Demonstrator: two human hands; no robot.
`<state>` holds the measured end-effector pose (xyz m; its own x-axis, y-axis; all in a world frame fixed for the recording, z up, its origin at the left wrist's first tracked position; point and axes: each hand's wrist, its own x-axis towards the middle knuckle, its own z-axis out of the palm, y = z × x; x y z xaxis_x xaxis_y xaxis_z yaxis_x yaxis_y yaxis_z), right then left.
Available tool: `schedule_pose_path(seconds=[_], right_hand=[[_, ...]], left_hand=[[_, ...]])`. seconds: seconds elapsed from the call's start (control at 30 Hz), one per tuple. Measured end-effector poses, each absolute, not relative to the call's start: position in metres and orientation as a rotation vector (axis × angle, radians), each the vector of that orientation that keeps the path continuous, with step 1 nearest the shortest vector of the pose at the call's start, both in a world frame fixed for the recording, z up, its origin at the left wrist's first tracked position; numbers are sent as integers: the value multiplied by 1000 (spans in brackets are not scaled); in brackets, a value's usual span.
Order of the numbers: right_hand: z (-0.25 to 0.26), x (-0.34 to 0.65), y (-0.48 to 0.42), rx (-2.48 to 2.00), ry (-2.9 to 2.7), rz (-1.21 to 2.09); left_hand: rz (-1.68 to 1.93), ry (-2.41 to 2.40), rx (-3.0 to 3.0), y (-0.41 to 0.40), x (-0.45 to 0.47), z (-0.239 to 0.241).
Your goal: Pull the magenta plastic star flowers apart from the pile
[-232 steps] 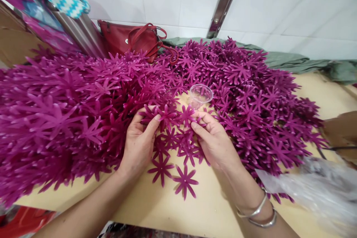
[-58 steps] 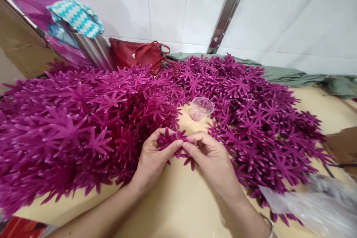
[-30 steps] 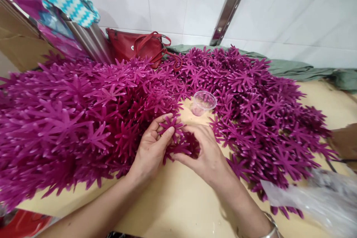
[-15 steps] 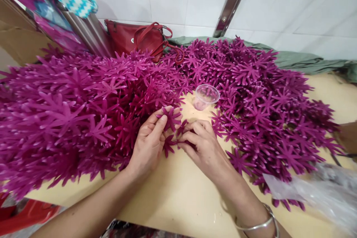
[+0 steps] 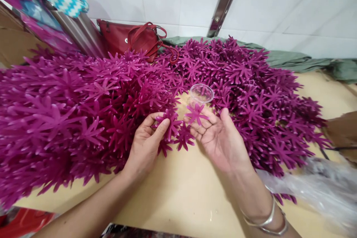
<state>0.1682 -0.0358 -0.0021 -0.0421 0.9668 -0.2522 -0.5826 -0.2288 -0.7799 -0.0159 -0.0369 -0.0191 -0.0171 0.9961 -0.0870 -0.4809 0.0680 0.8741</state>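
My left hand point(image 5: 149, 137) pinches a purple artificial flower piece point(image 5: 170, 123) with narrow finger-like petals between thumb and fingers. More petals of the same kind hang just below, and a second flower piece point(image 5: 184, 137) sits between the two hands. My right hand point(image 5: 223, 137) is turned palm up with its fingers stretched out and thumb apart. Another flower piece point(image 5: 196, 114) rests at its fingertips. Behind the hands stands a clear plastic cup point(image 5: 202, 93). Large heaps of the same purple flowers point(image 5: 55, 119) lie on both sides.
The heaps cover much of the tan tabletop point(image 5: 178, 193). At the back a red handbag point(image 5: 122, 39) leans near a metal post point(image 5: 80, 31), beside a green cloth point(image 5: 290, 59) along the wall. Clear plastic wrap point(image 5: 315, 189) and cardboard point(image 5: 343, 130) are at right.
My right hand has turned from a knuckles-up pinch to palm up and opened its fingers. The flower pieces between the hands are more spread out. The view has shifted slightly right.
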Motion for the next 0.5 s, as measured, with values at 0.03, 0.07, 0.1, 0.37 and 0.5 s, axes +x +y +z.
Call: schedule_pose_path(seconds=[0.03,0.07,0.1,0.37,0.5], right_hand=[[0,167,-36,-928,-593,1580],[1,166,-37,-945,-616,1553],[2,165,-37,-965,-643,1521],[-10,160,-38,-1116,-815,1271],[-13,164,-40,-1265,-1058,1129]], left_hand=[[1384,880,756,-37,-16,-19],[1392,865,750,-37,-16,-18],[1397,853,742,-37,-15,-18],[1375,858,674,-38,-14,-11],[1367,863,661,-37,-13,-11]])
